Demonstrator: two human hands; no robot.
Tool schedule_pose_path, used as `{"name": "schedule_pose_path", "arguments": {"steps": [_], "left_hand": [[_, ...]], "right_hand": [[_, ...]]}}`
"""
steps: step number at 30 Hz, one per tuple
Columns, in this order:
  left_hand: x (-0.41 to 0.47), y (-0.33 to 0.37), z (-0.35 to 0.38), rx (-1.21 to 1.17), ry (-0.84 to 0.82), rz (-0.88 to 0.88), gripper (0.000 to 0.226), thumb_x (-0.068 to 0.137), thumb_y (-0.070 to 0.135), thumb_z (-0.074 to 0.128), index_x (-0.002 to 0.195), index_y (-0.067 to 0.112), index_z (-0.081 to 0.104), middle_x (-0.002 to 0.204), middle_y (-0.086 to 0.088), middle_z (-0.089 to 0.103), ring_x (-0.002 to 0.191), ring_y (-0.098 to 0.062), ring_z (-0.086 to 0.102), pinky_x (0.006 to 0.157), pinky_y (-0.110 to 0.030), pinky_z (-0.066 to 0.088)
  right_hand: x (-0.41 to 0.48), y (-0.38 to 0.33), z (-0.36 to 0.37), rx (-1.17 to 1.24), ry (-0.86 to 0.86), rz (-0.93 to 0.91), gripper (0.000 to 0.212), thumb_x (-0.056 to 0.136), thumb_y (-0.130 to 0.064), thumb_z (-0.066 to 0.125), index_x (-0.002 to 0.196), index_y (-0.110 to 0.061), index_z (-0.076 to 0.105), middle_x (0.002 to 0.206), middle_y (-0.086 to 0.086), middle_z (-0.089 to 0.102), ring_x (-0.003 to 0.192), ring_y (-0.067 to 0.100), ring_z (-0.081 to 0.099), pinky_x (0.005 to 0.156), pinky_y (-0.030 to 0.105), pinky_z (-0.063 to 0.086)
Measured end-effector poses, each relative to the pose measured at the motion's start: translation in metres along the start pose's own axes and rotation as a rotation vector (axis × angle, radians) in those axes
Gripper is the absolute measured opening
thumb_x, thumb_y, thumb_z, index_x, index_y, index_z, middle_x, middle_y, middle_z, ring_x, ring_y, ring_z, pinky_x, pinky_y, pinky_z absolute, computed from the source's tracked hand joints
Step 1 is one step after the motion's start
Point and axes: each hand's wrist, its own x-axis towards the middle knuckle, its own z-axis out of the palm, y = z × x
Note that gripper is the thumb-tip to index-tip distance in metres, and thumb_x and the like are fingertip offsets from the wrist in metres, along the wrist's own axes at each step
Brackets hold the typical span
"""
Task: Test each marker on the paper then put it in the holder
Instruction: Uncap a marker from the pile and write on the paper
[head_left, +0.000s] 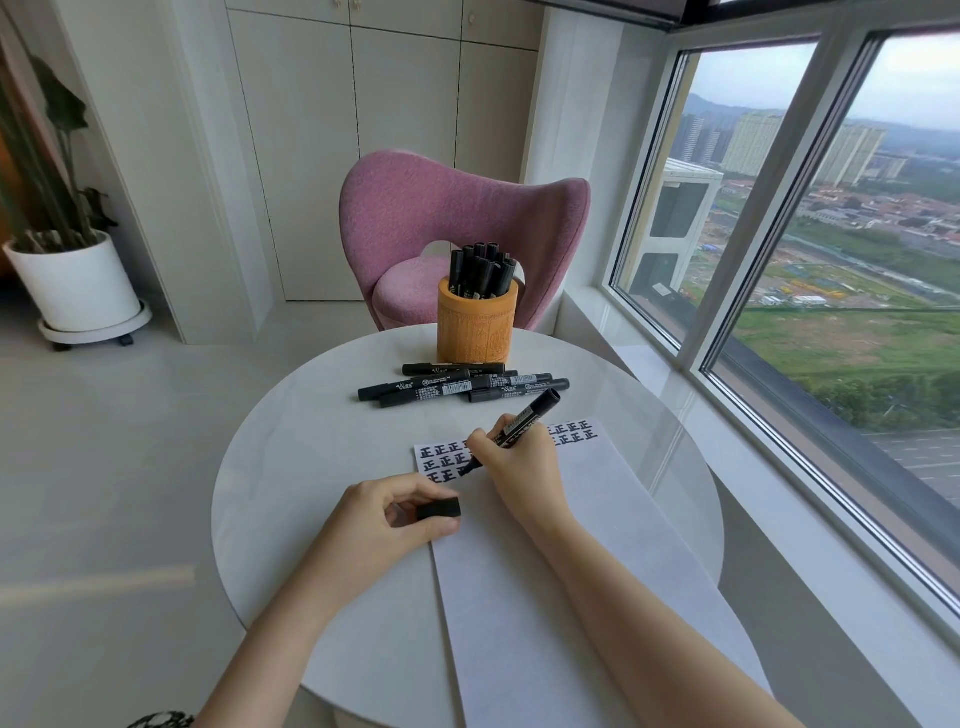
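My right hand (519, 462) grips an uncapped black marker (535, 413), its tip touching the white paper (545, 571) among rows of black written characters near the sheet's far edge. My left hand (389, 519) rests at the paper's left edge and pinches the marker's black cap (439, 508). Several capped black markers (457, 385) lie in a loose pile beyond the paper. Behind them stands an orange cylindrical holder (477, 327) with several black markers upright in it.
Everything sits on a round white table (291, 467). A pink chair (457, 218) stands behind the table. Large windows (805, 234) run along the right. A potted plant in a white pot (72, 280) stands on the floor at far left.
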Motion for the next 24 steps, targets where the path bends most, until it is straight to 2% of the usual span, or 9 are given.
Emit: {"name": "schedule_pose_path", "arguments": {"steps": [6, 20, 24], "left_hand": [[0.0, 0.0, -0.0002, 0.011, 0.006, -0.005, 0.019, 0.072, 0.002, 0.077, 0.086, 0.015, 0.074, 0.086, 0.002, 0.075, 0.079, -0.002, 0.067, 0.071, -0.005, 0.043], [-0.0011, 0.0004, 0.0001, 0.016, 0.009, 0.0, 0.019, 0.072, 0.001, 0.077, 0.086, 0.015, 0.074, 0.084, 0.003, 0.075, 0.074, 0.001, 0.066, 0.069, -0.004, 0.043], [-0.001, -0.0002, -0.0001, 0.026, 0.009, 0.005, 0.019, 0.073, 0.003, 0.077, 0.086, 0.015, 0.074, 0.085, 0.004, 0.075, 0.074, 0.002, 0.065, 0.068, -0.004, 0.042]], "right_hand": [[-0.0004, -0.0003, 0.0009, -0.024, -0.012, -0.025, 0.035, 0.081, -0.01, 0.061, 0.057, -0.013, 0.035, 0.051, -0.004, 0.032, 0.05, 0.008, 0.026, 0.048, 0.023, 0.025], [-0.0004, -0.0006, 0.0005, -0.003, 0.024, -0.014, 0.03, 0.08, -0.007, 0.058, 0.061, -0.012, 0.035, 0.055, 0.0, 0.028, 0.054, 0.011, 0.024, 0.048, 0.025, 0.021], [-0.0007, -0.0016, 0.0001, 0.0, 0.024, -0.02, 0.034, 0.079, -0.005, 0.058, 0.059, -0.014, 0.031, 0.054, 0.0, 0.027, 0.054, 0.01, 0.022, 0.048, 0.025, 0.02]]}}
